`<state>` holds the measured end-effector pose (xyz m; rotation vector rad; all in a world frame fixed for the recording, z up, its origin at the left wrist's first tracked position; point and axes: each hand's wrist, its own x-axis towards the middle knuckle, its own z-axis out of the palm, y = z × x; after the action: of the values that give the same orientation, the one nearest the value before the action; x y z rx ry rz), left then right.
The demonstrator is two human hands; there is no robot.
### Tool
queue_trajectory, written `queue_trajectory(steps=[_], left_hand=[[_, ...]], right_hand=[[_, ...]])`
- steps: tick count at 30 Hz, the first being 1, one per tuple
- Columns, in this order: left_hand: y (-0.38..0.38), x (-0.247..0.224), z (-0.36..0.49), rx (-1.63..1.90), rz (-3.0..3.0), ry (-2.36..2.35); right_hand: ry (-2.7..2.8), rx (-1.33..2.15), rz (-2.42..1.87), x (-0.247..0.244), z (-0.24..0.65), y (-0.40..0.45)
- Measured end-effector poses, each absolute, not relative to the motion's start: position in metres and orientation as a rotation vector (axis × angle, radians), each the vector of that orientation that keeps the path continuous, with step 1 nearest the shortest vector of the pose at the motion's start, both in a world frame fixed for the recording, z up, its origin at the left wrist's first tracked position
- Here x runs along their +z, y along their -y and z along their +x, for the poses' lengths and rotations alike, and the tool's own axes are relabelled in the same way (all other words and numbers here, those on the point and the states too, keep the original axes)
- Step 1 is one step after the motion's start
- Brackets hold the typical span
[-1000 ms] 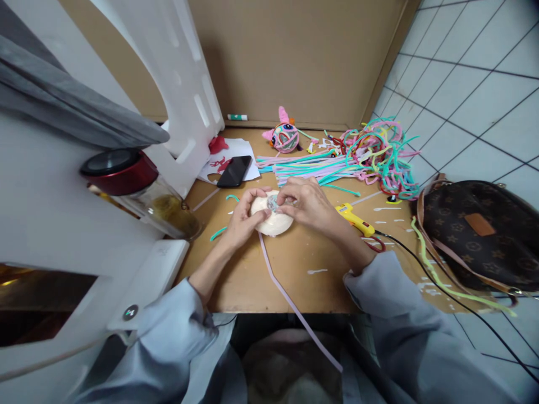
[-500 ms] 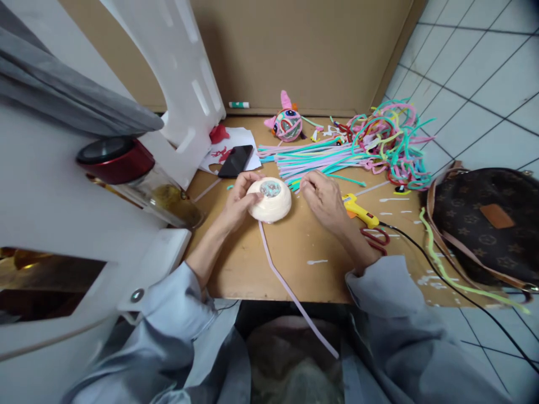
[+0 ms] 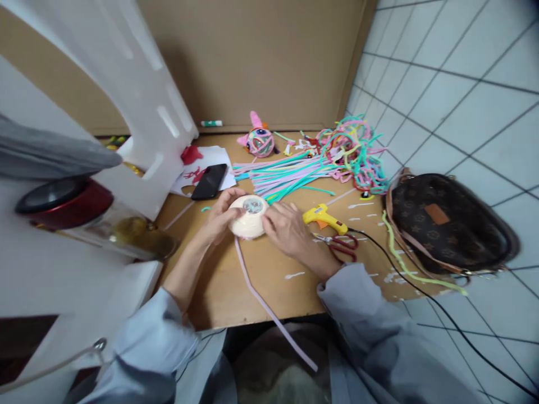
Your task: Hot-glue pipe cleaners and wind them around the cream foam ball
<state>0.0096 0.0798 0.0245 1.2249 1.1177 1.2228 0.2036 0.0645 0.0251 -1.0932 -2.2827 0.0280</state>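
Note:
A cream-coloured, rounded roll of tape [image 3: 247,225] with a printed disc in its middle is held just above the table. My left hand [image 3: 219,216] grips its left side, thumb on top and fingers behind. Against its right edge, my right hand [image 3: 286,227] has its fingers curled in and pressed together; its fingertips are partly hidden. A lilac pipe cleaner [image 3: 263,303] hangs from under the roll, over the table's front edge and toward my lap.
Pipe cleaners [image 3: 290,171] lie in a bundle behind my hands, beside a tangled heap [image 3: 353,151]. A pink animal figure [image 3: 260,141], phone [image 3: 209,181], yellow glue gun [image 3: 326,217], red-handled scissors [image 3: 344,247], brown bag [image 3: 446,224] and glass bottle [image 3: 126,230] surround the work area.
My right hand has come left from beside the roll and now touches its right edge. My left hand still holds the roll. The whole view has shifted, showing more of the right.

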Motion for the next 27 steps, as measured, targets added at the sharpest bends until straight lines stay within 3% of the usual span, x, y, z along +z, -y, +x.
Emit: queue_trajectory(steps=[12,27], left_hand=[[-0.079,0.037,0.014,0.981,1.373,-1.318],[-0.072,0.03,0.016,0.998,1.317,-1.309]], right_hand=[[2.156,-0.033,-1.185,0.011,0.214,-0.079],[2.046,-0.127,-1.217,-0.007,0.213,-0.064]])
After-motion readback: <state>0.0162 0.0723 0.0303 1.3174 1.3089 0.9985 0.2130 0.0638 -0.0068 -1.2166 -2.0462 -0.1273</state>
